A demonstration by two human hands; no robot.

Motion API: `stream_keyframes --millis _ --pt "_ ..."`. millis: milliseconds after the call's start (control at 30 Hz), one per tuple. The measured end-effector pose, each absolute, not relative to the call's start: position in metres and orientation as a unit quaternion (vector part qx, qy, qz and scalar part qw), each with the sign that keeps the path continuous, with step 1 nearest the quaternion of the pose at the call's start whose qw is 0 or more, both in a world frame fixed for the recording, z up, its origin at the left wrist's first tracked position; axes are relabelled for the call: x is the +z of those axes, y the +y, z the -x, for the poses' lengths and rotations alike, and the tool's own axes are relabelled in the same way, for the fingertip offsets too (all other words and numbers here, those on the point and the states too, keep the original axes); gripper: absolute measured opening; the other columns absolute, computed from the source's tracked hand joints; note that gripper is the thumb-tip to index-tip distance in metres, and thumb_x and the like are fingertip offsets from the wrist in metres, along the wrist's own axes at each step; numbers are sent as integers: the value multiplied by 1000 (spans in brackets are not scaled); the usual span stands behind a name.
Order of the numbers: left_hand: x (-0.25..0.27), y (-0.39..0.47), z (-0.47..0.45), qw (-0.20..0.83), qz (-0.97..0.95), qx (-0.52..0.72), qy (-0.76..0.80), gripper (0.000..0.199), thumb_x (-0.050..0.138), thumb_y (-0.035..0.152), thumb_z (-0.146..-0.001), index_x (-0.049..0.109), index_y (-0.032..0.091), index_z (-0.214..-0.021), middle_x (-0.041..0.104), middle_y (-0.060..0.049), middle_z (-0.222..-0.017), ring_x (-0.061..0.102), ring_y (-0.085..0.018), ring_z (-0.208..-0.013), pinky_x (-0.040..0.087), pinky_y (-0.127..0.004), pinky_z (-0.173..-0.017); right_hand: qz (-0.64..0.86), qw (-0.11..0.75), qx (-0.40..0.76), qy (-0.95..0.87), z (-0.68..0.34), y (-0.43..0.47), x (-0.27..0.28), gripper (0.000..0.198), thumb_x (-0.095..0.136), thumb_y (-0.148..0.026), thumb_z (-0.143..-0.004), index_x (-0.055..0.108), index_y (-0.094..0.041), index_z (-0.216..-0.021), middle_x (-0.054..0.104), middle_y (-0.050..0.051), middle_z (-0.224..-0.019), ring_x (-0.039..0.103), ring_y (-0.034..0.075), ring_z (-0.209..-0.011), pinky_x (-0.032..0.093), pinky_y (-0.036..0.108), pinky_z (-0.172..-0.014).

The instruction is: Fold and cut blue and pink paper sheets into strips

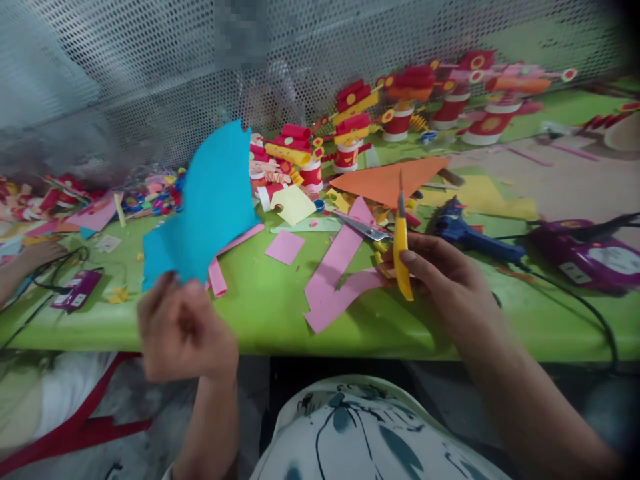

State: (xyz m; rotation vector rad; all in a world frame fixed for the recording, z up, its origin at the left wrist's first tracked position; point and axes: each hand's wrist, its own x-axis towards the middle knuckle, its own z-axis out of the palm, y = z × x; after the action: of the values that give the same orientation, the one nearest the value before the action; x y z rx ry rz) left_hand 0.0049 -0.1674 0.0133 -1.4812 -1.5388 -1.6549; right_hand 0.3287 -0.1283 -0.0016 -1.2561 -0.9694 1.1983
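My left hand [187, 323], somewhat blurred, is closed on the lower edge of a bright blue craft sheet [217, 193], which stands up curved above the table. In my right hand [450, 287] is a slim yellow craft knife [403, 260], its dark pointed tip upward. Scissors [370, 231] with a silver blade pointing left are beside those fingers; their handle end is partly hidden. A pink paper strip [333, 267] lies bent below the scissors, its right end reaching my right fingers. A small pink square [285, 247] rests between my hands.
Several red and yellow paper models on cups [346, 157] line the back, before a perforated metal panel [165, 87]. A blue glue gun [473, 233], purple power box [587, 257] and cable occupy the right. At far left is another person's arm [20, 267].
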Motion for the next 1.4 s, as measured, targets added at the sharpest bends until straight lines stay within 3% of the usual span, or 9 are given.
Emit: stream_keyframes --millis 133,300,467,767,933,1067,1200,1300,1400 --pt "-1 -170 -33 243 736 -491 -398 39 76 8 -98 75 24 -133 82 -8 -120 79 -25 -112 64 -44 -104 539 553 478 -419 -333 -133 -1 48 90 -61 -78 77 -35 -117 83 2 -111 80 22 -92 69 37 -89" --pt "-24 -168 -45 160 830 -364 -392 23 75 11 -102 75 20 -123 85 -10 -118 82 -24 -106 65 -46 -107 553 506 496 -438 -339 -149 1 46 94 -60 -72 81 -34 -109 83 4 -106 79 24 -92 70 36 -84" --pt "-29 -167 -42 127 804 -398 -422 23 72 12 -104 75 21 -125 85 -9 -115 83 -22 -104 68 -40 -101 502 414 660 -377 -331 -167 -2 52 93 -64 -73 78 -35 -113 83 7 -113 81 26 -93 71 42 -86" --pt "-20 -164 -38 181 810 -395 -394 30 79 7 -97 74 14 -126 84 -14 -116 82 -26 -105 66 -46 -105 472 351 705 -397 -303 -163 1 58 89 -67 -78 72 -28 -117 75 9 -128 75 27 -111 69 44 -89" --pt "-31 -168 -49 140 841 -337 -398 23 74 9 -101 75 15 -123 84 -12 -119 82 -25 -105 64 -49 -108 502 390 580 -509 -314 -166 1 52 78 -69 -88 71 -28 -120 74 9 -126 74 24 -111 65 38 -97" --pt "-30 -172 -45 93 853 -294 -421 14 67 22 -109 77 18 -117 83 -11 -124 80 -27 -108 63 -54 -107 565 380 405 -611 -342 -179 -9 54 70 -67 -94 67 -29 -133 76 11 -129 75 24 -102 67 34 -81" --pt "-14 -173 -39 34 871 -227 -435 27 60 38 -112 79 21 -120 77 -12 -142 76 -33 -122 61 -59 -107 597 323 292 -673 -361 -194 -11 48 63 -62 -99 68 -30 -134 79 9 -119 78 23 -94 64 27 -63" --pt "-1 -167 -42 39 874 -214 -435 29 55 32 -115 75 21 -132 77 -11 -144 74 -30 -126 57 -55 -112 599 310 253 -694 -365 -199 -9 40 61 -59 -101 72 -29 -124 78 7 -110 76 18 -77 58 24 -51" --pt "5 -153 -47 63 888 -194 -412 34 52 25 -115 68 17 -144 76 -11 -145 72 -28 -129 53 -51 -116 590 310 193 -720 -367 -201 -8 35 59 -54 -105 74 -28 -121 77 8 -110 76 18 -81 61 26 -59"
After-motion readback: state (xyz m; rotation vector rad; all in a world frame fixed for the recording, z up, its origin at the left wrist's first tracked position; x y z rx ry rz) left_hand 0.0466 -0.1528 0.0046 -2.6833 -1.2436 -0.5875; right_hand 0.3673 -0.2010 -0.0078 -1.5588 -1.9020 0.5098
